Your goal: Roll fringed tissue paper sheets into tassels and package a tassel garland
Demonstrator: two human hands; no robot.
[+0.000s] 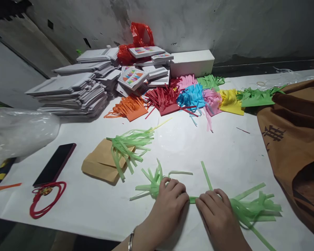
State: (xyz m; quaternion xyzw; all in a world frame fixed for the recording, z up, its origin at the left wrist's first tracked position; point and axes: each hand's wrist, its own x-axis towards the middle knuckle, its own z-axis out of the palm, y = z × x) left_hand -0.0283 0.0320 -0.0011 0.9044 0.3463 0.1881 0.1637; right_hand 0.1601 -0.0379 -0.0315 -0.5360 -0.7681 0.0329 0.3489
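A light green tissue-paper tassel (259,206) lies across the front of the white table, with fringed strips fanning out at both ends and a narrow rolled middle. My left hand (171,198) bends its fingers over the roll near the left fringe. On the other side, my right hand (217,209) presses its curled fingers on the roll near the right fringe. Between the hands a short green stretch shows; the rest of the roll is hidden under the fingers. Another green tassel (132,139) rests on a brown paper envelope (107,160) behind my left hand.
Fringed paper bundles, including an orange one (136,108) and a yellow one (231,101), line the back. Stacked white packets (70,94) and a white box (192,62) stand behind. A phone (54,164) and red cord (48,200) lie left; brown cloth bag (290,139) right.
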